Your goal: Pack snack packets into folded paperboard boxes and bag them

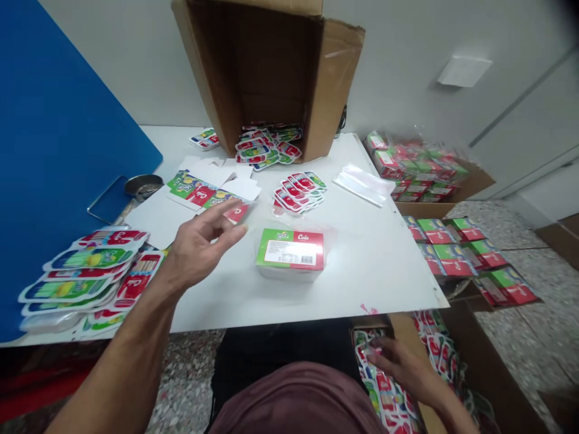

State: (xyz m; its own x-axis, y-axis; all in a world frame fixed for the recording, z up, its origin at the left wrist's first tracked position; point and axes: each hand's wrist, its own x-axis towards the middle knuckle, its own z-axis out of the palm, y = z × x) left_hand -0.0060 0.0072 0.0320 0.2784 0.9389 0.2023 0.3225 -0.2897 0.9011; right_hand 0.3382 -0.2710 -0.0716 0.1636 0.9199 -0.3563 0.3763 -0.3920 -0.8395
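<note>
My left hand hovers above the white table, thumb and fingers apart, holding nothing. Beyond its fingertips lie printed green and red cards. To its right sits a green and red Cola box with a white label, in a clear plastic wrap. Low on the right, my right hand reaches over an open carton of bottle-shaped packets. Its fingers look spread and slightly bent at the packets; whether they touch one is unclear. A small pile of similar packets lies behind the Cola box.
A tall cardboard box with packets spilling out stands at the back. Clear plastic bags lie at the right. Stacked packets and a metal dish are at left, beside a blue panel. Packed boxes stand right of the table.
</note>
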